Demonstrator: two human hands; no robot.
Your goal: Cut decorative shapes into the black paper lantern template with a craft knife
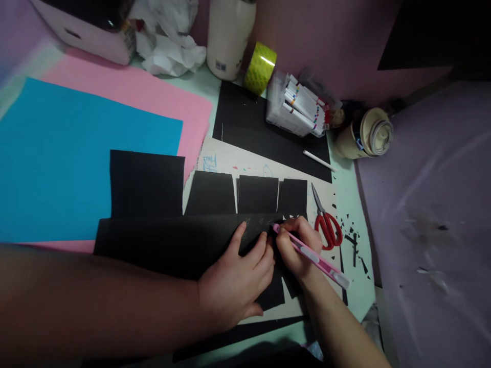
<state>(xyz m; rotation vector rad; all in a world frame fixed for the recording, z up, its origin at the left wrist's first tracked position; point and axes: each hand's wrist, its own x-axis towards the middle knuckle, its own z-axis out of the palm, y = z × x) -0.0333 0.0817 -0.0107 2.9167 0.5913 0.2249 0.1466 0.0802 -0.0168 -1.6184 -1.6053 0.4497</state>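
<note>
Black paper with flaps along its far edge lies on the table, faint pencil marks near its right part. My left hand rests on this paper with its fingers spread, pressing it down. In my right hand is a pink pen-shaped cutter, held like a pencil, its tip against the black paper close to the marks. Small pale gaps show in the paper beside the tip. Red-handled scissors lie just to the right of my right hand.
Blue paper overlaps pink paper at the left. A bottle, yellow-green tape, a box of markers and a lidded cup stand along the back. Black scraps are scattered by the right edge.
</note>
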